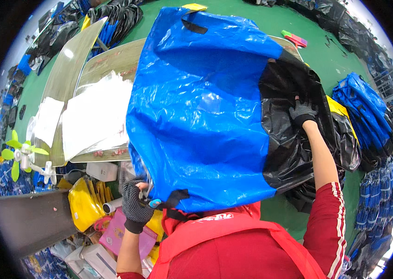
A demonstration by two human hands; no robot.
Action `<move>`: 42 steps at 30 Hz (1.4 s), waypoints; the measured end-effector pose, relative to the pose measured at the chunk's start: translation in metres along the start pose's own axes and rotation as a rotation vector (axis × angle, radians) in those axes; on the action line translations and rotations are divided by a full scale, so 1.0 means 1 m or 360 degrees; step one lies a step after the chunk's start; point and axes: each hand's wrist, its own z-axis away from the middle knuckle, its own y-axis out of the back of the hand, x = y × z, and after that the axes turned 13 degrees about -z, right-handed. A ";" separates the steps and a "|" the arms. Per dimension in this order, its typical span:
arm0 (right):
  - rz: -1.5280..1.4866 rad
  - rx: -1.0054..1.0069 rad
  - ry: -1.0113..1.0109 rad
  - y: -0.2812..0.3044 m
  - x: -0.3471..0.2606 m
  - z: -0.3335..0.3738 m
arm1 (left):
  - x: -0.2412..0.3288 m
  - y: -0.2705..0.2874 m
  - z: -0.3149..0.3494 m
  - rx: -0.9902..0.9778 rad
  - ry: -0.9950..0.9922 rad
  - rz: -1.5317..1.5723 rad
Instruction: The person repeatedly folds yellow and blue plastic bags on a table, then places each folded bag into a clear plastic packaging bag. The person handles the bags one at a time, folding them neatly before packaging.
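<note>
Head view: one blue-and-black tarpaulin piece (201,107), across the surface (103,69); spreading mostly done, we judge, creases left. Right hand (303,113): arm extended, palm down on the black section (282,135), fingers apart. Left hand (137,204): beside the near left corner, fingers curled; what they clamp, we cannot tell.

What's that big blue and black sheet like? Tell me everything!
The sheet looks like shiny, crinkled plastic, with a wide blue part and a black part on the right. Dark straps show near its far and near edges. It lies rumpled over the table. The gloved right hand rests on the black part; the left hand is by its near-left corner.
</note>
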 end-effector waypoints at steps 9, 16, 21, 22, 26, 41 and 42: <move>-0.0164 -0.0047 0.0024 0.005 0.000 0.000 | 0.011 -0.005 0.001 0.1110 0.0341 0.0056; -0.0241 -0.0062 0.0133 0.003 0.006 -0.007 | -0.088 0.022 0.034 0.1058 0.0998 0.1035; -0.0312 0.0006 0.0292 -0.005 0.011 0.006 | -0.115 0.029 0.031 -0.0066 0.1430 0.0126; -0.0283 -0.0012 0.0416 0.000 0.009 0.008 | -0.099 0.037 0.007 -0.0117 0.1170 -0.0072; -0.0140 -0.0150 0.0351 0.028 -0.017 0.018 | 0.037 0.028 -0.116 0.0288 -0.0222 -0.0517; -0.0657 0.0563 0.1111 -0.014 -0.051 -0.087 | 0.183 -0.189 -0.125 -0.2364 -0.1207 0.1156; -0.0637 0.0573 0.1138 -0.013 -0.053 -0.084 | 0.183 -0.174 -0.170 -0.1589 -0.1341 0.1368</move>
